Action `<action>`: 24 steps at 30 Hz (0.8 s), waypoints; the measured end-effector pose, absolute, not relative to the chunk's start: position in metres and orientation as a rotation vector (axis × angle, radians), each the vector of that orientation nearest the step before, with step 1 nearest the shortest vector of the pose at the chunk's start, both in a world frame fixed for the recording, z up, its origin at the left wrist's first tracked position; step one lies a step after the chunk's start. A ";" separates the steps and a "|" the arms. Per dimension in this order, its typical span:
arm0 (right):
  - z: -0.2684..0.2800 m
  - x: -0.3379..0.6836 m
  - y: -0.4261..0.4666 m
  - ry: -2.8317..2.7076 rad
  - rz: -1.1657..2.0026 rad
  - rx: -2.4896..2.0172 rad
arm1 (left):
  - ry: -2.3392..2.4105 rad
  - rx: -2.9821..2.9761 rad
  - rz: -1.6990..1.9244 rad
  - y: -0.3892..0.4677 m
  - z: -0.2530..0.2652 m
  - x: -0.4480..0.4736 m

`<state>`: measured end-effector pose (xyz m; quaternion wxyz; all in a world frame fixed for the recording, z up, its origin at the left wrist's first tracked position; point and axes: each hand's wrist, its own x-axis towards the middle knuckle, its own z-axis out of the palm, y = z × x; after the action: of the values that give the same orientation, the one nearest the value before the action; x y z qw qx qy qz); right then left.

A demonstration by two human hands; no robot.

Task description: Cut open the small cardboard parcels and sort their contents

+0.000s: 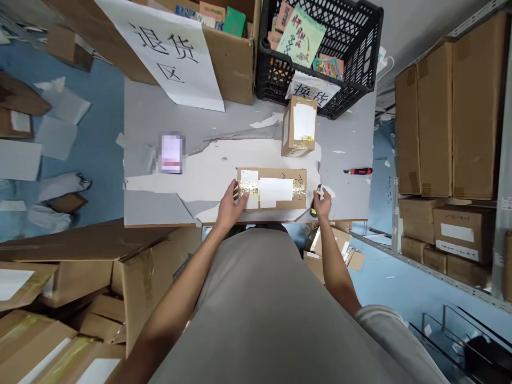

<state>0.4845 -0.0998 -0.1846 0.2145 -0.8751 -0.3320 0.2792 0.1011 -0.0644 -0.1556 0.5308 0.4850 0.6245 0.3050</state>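
Note:
A long, flat cardboard box [282, 204] lies on the table in front of me, with white labels and clear yellowish tape at both ends. My left hand [232, 204] grips its left end, thumb on top and fingers along the edge. Just off the box's right end, my right hand [322, 204] is closed around a black and yellow utility knife [313, 208]. The knife points away from me, and its middle is partly hidden by the fingers. Its blade cannot be made out.
Behind the box stands a smaller taped carton [299, 130]. A red and black utility knife [358, 171] lies to the right, a blurred-out screen [172, 153] to the left. A black crate [320, 32] and a large carton [230, 66] line the back. Boxes fill a shelf [452, 288] at right.

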 end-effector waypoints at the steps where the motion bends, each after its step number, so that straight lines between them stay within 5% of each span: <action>1: -0.193 0.493 -0.101 -0.869 0.713 -2.522 | 1.491 1.180 0.763 -0.064 -0.153 0.099; 12: -0.205 0.505 -0.102 -0.852 0.735 -2.610 | 1.387 1.383 0.740 -0.053 -0.147 0.084; 24: -0.067 0.432 -0.059 -1.725 0.896 -1.994 | 1.235 1.271 0.754 -0.046 -0.180 0.078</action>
<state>0.4324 -0.0593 -0.0671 0.1776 -0.7048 -0.6095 0.3167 0.0779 -0.0461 -0.1803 0.5711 0.5416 0.5264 0.3215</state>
